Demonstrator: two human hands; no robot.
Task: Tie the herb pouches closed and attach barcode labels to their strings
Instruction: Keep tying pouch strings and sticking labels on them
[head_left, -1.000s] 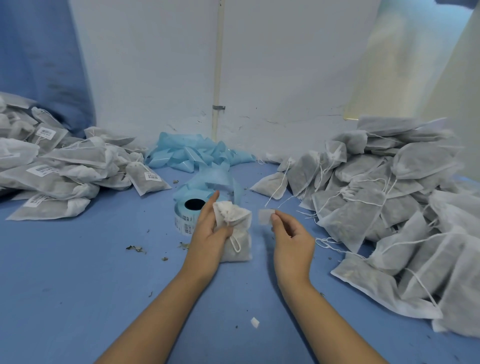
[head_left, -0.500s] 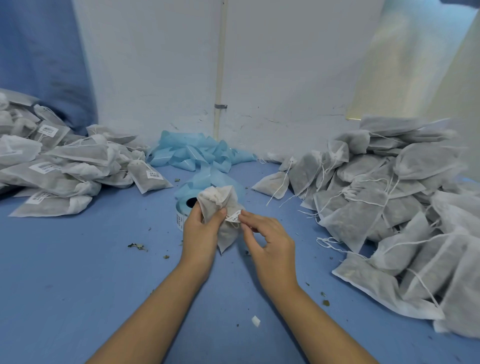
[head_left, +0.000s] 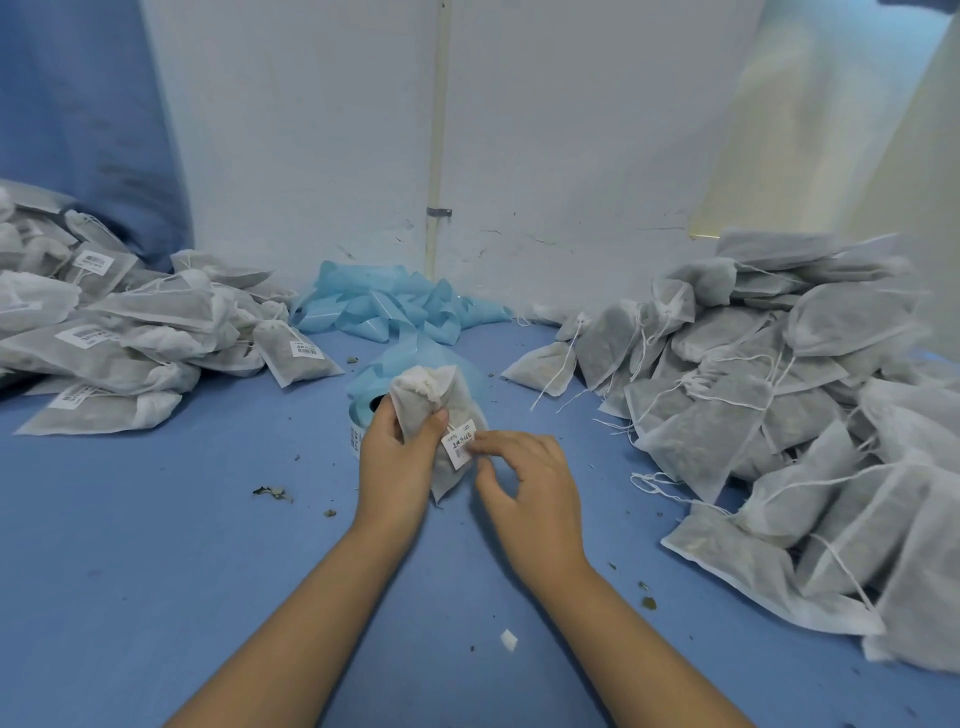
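Note:
My left hand (head_left: 397, 457) grips a small white herb pouch (head_left: 434, 400) by its gathered neck, holding it upright above the blue table (head_left: 156, 545). A white barcode label (head_left: 460, 442) sits on the pouch's front, just below the neck. My right hand (head_left: 524, 478) touches the label's right edge with its fingertips, fingers loosely bent. Whether the label is around the string I cannot tell. The label roll (head_left: 363, 415) with blue backing lies right behind my left hand.
A heap of labelled, tied pouches (head_left: 119, 338) lies at the left. A bigger heap of pouches with loose strings (head_left: 779, 405) fills the right side. Crumpled blue backing strip (head_left: 395, 306) is piled against the white wall. Herb crumbs (head_left: 272, 492) and a paper scrap (head_left: 509, 639) dot the table.
My right hand brought the label from beside the pouch onto its front. My left hand raised and turned the pouch; now the label lies flat and my right fingers have slid to its edge.

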